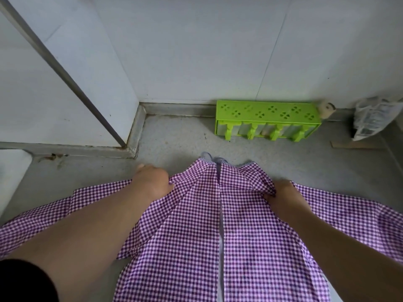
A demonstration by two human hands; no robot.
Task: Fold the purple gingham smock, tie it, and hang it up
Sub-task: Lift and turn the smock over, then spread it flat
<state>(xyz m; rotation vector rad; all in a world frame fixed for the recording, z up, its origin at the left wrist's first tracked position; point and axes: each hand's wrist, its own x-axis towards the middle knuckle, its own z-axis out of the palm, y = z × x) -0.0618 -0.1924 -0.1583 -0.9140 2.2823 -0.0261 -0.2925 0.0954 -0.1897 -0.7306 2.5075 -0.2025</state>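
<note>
Head view shows you the purple gingham smock (196, 225) spread flat on the grey tabletop (174, 136), its slit running up the middle and sleeves out to both sides. Your left hand (152, 182) has its grip pinched on the cloth at the left shoulder; your right hand (283, 199) has its grip closed on a bunched fold at the right shoulder. Beyond, a green rack (267, 119) stands against the wall.

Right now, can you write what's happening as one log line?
step: folding | smock: spread flat on counter | left hand: gripping shoulder | right hand: gripping shoulder | tied: no
</note>
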